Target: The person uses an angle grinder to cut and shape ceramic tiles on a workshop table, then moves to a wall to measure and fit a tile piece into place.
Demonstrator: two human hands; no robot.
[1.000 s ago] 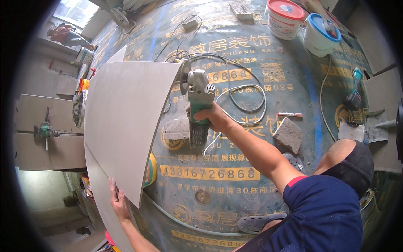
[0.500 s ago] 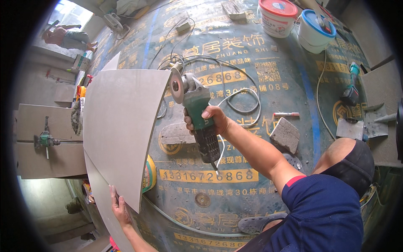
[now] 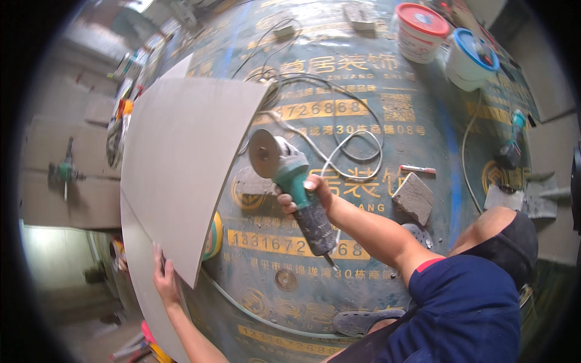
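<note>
My right hand (image 3: 305,193) is wrapped round the body of a green and black angle grinder (image 3: 293,175), its disc (image 3: 264,153) turned up to the left. A narrow gap shows between the disc and the right edge of a large pale tile (image 3: 181,139). That tile lies tilted over another pale tile (image 3: 145,272), whose surface shows along the lower left. Near the big tile's lower corner, my left hand (image 3: 166,278) rests with its fingers stretched out on the pale surface. Whether the disc is spinning cannot be told.
A cable (image 3: 357,133) loops over the printed green floor sheet (image 3: 399,260). Behind it stand a red-lidded bucket (image 3: 417,42) and a blue-lidded bucket (image 3: 469,66). To the right are a broken slab piece (image 3: 413,198), a marker (image 3: 417,169) and a cordless tool (image 3: 513,139). Another power tool (image 3: 65,172) lies left.
The grinder in my right hand has come down and toward me, away from the tile's far right corner. My left hand stays near the lower corner. The whole view has shifted a little.
</note>
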